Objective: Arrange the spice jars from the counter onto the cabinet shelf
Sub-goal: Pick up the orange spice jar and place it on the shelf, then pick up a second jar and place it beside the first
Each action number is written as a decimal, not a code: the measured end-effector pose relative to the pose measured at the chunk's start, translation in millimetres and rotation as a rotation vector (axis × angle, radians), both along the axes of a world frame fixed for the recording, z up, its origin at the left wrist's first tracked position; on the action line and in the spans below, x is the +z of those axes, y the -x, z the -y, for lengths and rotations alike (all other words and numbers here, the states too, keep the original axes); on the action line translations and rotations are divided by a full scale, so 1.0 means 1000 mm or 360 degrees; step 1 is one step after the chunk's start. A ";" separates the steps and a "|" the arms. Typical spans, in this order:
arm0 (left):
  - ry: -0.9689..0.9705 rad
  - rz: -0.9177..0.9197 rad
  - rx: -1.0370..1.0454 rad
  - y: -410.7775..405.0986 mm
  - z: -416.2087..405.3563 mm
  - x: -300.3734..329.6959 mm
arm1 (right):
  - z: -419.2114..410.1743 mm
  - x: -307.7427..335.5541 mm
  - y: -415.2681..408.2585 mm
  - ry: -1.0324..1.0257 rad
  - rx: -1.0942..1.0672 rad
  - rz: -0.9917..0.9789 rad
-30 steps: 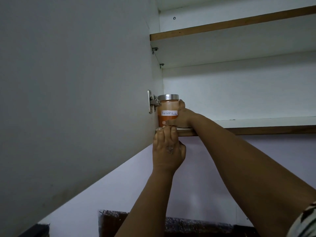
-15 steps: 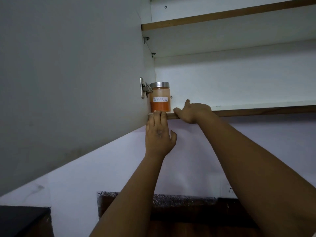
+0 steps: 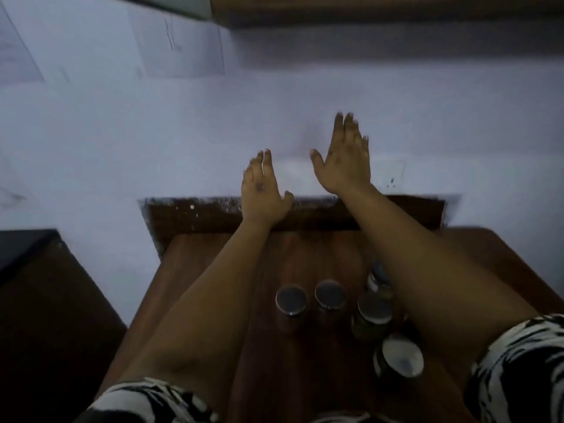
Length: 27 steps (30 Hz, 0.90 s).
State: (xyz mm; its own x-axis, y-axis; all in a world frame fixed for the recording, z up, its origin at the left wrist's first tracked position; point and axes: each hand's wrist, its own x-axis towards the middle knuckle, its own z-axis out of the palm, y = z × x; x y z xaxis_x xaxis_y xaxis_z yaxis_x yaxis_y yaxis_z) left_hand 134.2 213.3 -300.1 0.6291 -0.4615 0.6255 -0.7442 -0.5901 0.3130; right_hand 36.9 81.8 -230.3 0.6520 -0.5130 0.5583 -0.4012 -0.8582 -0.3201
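Reaching up before the pale wall with both bare hands, fingers spread flat, each grip empty: left hand at 11 o'clock of the dark wooden surface, right hand at 12 o'clock, higher. Standing upright on that surface toward 5 o'clock, well below the hands: round metal-lidded spice jars, clustered between the forearms, one partly hidden under the right arm. Showing striped black-and-white sleeves at the bottom edge.
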 end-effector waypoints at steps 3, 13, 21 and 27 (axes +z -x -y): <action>-0.0024 -0.0336 0.0013 0.016 -0.014 -0.059 | 0.003 -0.072 0.008 -0.0233 0.0003 -0.0385; -0.0414 -0.1152 0.0145 0.057 -0.077 -0.179 | -0.059 -0.224 0.029 -0.0333 0.0493 -0.1380; -0.0055 -0.1341 -0.0025 0.061 -0.094 -0.200 | -0.069 -0.224 0.023 -0.0424 0.0468 -0.0994; 0.0820 -0.2217 -0.0434 0.063 -0.090 -0.177 | -0.073 -0.154 0.011 -0.0963 0.0427 -0.0163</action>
